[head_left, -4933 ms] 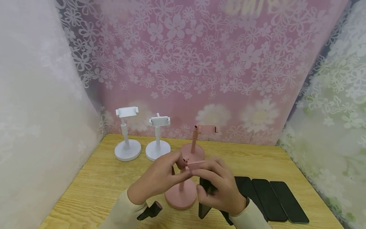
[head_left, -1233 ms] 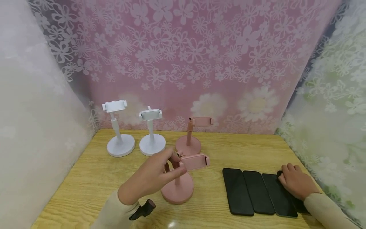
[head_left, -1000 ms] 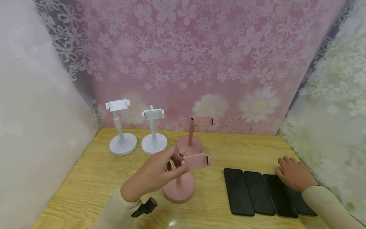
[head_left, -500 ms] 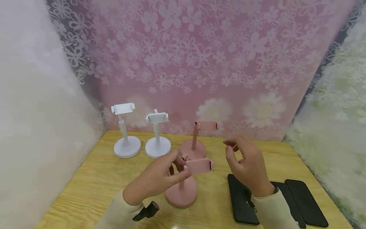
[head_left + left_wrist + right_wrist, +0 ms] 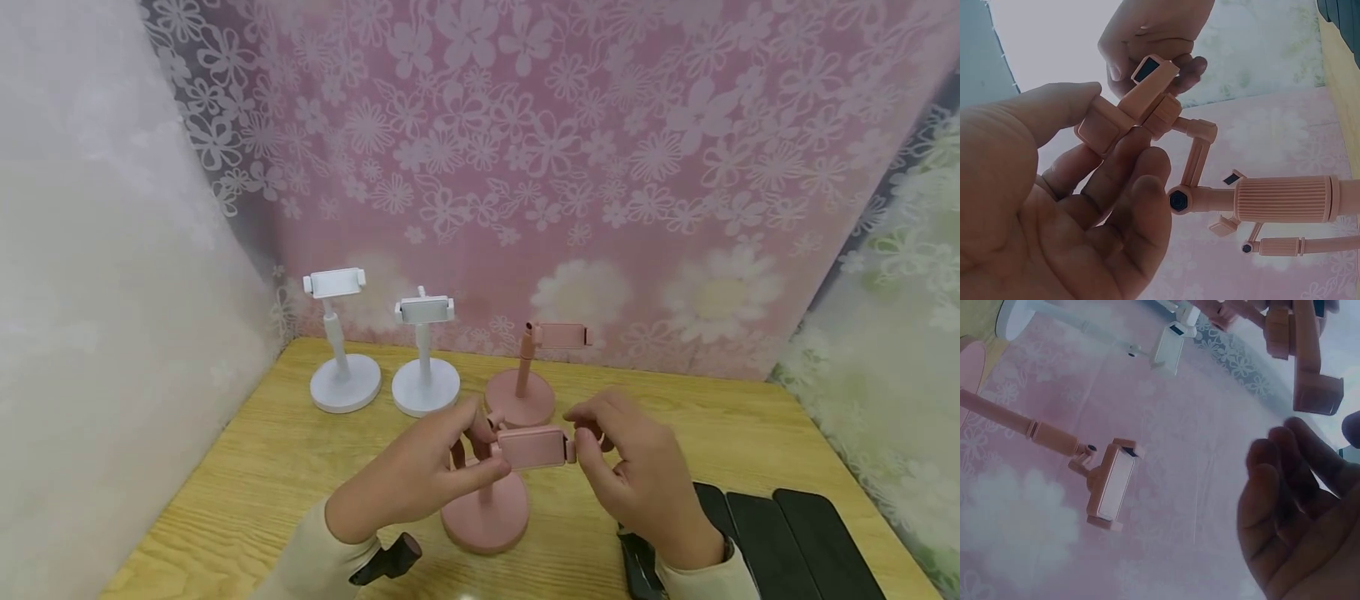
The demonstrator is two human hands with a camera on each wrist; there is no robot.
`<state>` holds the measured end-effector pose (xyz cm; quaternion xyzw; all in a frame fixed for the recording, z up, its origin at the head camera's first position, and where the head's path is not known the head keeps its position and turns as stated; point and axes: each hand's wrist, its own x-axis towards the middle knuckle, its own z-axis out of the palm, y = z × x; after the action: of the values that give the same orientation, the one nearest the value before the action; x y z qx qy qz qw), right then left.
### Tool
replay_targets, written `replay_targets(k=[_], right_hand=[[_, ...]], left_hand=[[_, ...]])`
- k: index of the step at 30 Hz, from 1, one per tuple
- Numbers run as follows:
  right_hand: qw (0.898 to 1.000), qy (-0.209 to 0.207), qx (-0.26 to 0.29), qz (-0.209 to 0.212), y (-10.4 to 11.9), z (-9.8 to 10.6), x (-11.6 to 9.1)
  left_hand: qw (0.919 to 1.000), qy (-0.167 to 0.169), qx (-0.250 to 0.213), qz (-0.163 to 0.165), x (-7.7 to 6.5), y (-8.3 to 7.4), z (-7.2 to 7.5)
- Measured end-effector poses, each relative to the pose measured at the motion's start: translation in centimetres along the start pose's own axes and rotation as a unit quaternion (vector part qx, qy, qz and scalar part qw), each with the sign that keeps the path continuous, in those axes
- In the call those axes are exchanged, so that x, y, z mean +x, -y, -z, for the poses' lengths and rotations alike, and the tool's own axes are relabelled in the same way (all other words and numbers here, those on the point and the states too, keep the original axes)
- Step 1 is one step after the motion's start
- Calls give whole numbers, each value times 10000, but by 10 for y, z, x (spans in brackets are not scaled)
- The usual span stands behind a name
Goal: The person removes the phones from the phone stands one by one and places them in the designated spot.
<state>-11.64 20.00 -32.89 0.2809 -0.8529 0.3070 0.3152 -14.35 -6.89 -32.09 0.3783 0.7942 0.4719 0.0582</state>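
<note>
My left hand [image 5: 423, 471] pinches the left end of the clamp [image 5: 531, 448] on the nearer pink phone stand, thumb in front and fingers behind. In the left wrist view the thumb presses on the clamp's end block [image 5: 1099, 128]. The stand's round base [image 5: 486, 517] sits on the table. My right hand [image 5: 637, 475] is beside the clamp's right end, fingers loosely bent and holding nothing. The right wrist view shows a small gap between its fingertips [image 5: 1294, 428] and the clamp's lower block [image 5: 1317, 394].
A second pink phone stand [image 5: 561, 336] rises just behind the nearer one. Two white phone stands, one at far left [image 5: 337, 283] and one closer [image 5: 424, 310], stand at the back. Black phones [image 5: 825, 537] lie side by side at the right front, partly covered by my right arm.
My right hand has come from the phones at the far right, leftward to the clamp's right end. My left hand keeps its pinch on the near stand's clamp.
</note>
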Motion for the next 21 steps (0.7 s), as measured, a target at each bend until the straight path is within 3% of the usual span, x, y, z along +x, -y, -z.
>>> replay_targets(k=[4, 8, 17, 19, 21], right_hand=[[9984, 542, -122, -98, 6, -1, -1], [9966, 809, -134, -93, 10, -3, -1], [9827, 1338, 1086, -678, 13, -3, -2], [9726, 1523, 1540, -847, 12, -3, -2], [9512, 1739, 2306, -1090, 9, -3, -2]], left_hand=[[10000, 18, 41, -12, 0, 0, 0], [9999, -10, 93, -38, 0, -1, -1], [9993, -216, 289, -17, -2, -5, -3], [9991, -276, 332, -25, -2, -5, -3], [9987, -322, 387, 8, -3, -5, -3]])
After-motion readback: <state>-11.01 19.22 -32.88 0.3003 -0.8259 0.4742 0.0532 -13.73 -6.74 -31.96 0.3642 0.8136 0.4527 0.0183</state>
